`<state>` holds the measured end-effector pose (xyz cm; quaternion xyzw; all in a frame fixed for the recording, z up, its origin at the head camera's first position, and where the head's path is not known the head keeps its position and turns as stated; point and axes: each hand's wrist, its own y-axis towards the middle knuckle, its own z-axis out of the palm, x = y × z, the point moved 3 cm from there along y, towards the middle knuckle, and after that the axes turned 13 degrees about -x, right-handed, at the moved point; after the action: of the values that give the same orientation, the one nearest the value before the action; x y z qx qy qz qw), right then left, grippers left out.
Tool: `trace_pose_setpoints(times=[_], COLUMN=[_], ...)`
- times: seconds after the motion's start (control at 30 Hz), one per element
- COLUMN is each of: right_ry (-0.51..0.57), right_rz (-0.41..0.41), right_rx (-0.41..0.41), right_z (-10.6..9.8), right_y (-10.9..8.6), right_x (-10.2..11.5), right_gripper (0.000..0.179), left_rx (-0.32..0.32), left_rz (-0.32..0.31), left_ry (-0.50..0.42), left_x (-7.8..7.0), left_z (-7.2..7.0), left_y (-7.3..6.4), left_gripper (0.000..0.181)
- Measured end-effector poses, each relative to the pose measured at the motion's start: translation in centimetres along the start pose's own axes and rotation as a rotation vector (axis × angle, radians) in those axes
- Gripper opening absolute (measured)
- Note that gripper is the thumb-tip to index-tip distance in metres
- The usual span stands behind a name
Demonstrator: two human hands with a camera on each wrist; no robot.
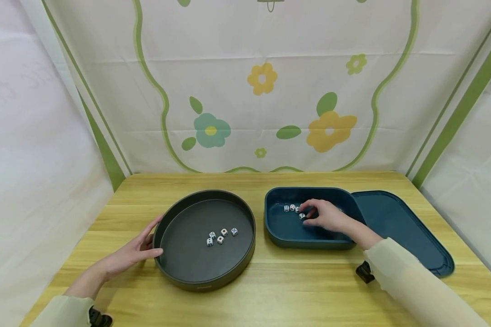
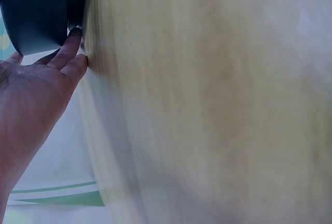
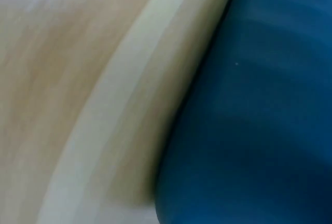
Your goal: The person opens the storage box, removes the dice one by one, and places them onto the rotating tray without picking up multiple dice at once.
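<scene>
Against the left wall of a round dark pan [image 1: 204, 204] rests my left hand [image 1: 127, 254], its fingers spread along the outside and its thumb at the rim. Several white dice [image 1: 224, 232] lie on the pan's floor. In the left wrist view, the left hand's fingers [image 2: 67, 55] touch the pan's side near the tabletop. My right hand [image 1: 327, 215] reaches into a dark blue rectangular container [image 1: 278, 227], thumb and fingers apart around a few dice. One die [image 1: 302, 216] sits between its fingertips; another lies partly behind a finger. The right wrist view shows the container's outer wall [image 3: 249, 130], not the hand.
A dark blue lid [image 1: 393, 222] lies to the right of the container, partly under the right forearm. The wooden table [image 1: 278, 290] carries everything. Printed white fabric [image 1: 237, 104] hangs behind the table, with more white cloth at both sides.
</scene>
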<state>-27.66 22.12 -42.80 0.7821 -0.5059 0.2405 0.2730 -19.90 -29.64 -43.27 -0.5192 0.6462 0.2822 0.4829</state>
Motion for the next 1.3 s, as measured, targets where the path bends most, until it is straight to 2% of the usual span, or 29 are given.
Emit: trace_pose_setpoints(times=[0.17,0.47,0.83,1.03,1.3], right_ry=[-0.01,-0.051,-0.039,0.025,0.147], right_rz=[0.013,-0.011,-0.007,-0.044,-0.102], right_rx=[0.009,0.02,-0.027,-0.081,-0.133], right_z=[0.3,0.9,0.3,-0.2,-0.4], right_y=[0.1,0.4,0.0,-0.4,-0.2], right_x=[-0.2,-0.4,-0.3,1.1,4.2], right_gripper=[0.029,0.014,0.013,0.014,0.016], left_rx=[0.0,0.006,0.007,0.007,0.003], left_rz=[0.0,0.012,0.023,0.02,-0.003], left_ry=[-0.004,-0.012,0.0,0.006,0.001], left_x=[0.0,-0.1,-0.3,0.0,0.1], left_z=[0.0,0.1,0.5,0.4,0.4], left_y=[0.0,-0.2,0.1,0.2,0.4], left_gripper=[0.084,0.084,0.084,0.083,0.083])
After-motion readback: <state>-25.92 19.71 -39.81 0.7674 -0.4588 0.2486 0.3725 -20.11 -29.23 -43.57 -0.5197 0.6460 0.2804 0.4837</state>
